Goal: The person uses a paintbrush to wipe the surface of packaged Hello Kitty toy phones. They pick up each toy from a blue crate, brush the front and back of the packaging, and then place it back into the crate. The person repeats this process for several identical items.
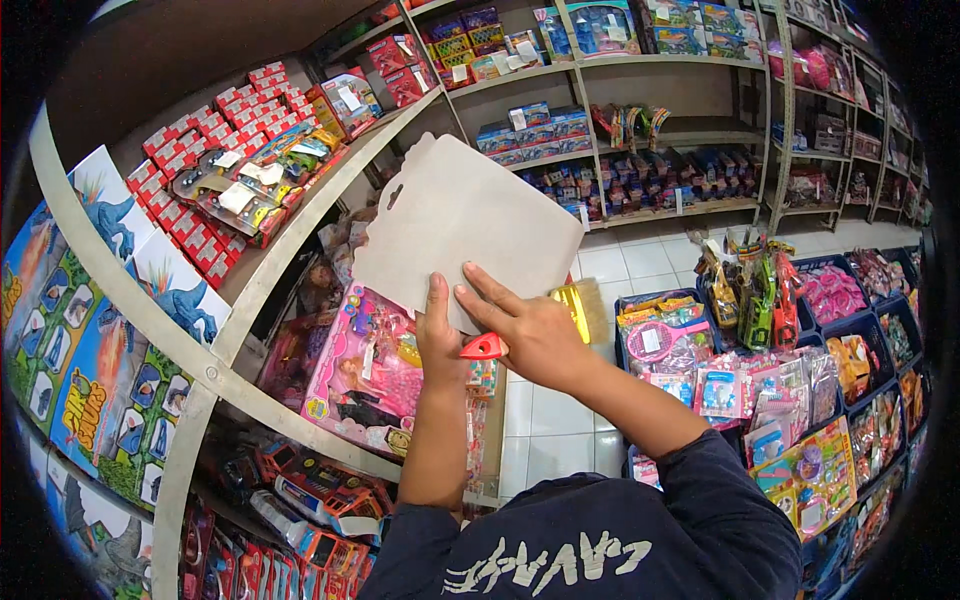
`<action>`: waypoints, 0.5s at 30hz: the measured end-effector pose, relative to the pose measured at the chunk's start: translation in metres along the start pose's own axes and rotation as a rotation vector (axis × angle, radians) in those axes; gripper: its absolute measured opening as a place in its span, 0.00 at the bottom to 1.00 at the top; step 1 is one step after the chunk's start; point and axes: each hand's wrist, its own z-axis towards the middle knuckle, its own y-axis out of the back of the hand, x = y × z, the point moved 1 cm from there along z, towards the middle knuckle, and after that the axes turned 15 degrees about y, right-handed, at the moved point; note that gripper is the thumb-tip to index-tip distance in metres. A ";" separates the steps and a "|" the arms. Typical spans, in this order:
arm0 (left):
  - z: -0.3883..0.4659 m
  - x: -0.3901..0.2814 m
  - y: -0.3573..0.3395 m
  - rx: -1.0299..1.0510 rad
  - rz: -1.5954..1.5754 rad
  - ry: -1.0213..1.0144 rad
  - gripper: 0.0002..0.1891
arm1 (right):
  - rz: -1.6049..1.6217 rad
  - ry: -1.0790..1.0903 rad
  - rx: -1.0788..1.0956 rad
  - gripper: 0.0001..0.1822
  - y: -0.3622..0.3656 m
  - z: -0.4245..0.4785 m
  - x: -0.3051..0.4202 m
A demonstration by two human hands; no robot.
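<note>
A flat carded package, its plain greyish back point(472, 217) towards me, is held up in front of my chest. My left hand point(441, 326) grips its lower edge, the thumb lying on the back and the other fingers hidden behind. My right hand point(529, 326) rests two extended fingers on the same back while its other fingers curl round a paintbrush. The brush's red handle end point(482, 346) pokes out between my hands, and its pale bristles point(596, 311) with a yellow ferrule point(571, 309) stick out to the right. What the package holds cannot be seen.
A pink boxed doll set point(367, 371) stands below the package. Metal shelving point(300, 217) with red boxes point(187, 225) and carded toy cars point(259, 184) curves along the left. Stocked shelves point(675, 58) run behind. Blue baskets point(619, 330) of packaged toys stand right, beside the tiled floor point(559, 450).
</note>
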 end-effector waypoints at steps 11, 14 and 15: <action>-0.003 -0.018 0.022 -0.047 0.032 -0.027 0.25 | 0.152 0.142 -0.738 0.19 0.087 0.010 -0.045; -0.006 -0.020 0.023 -0.263 0.193 -0.034 0.25 | 0.191 0.042 -0.767 0.29 0.103 0.001 -0.050; -0.005 -0.020 0.023 -0.284 0.261 -0.075 0.26 | 0.266 -0.035 -0.761 0.29 0.102 -0.004 -0.052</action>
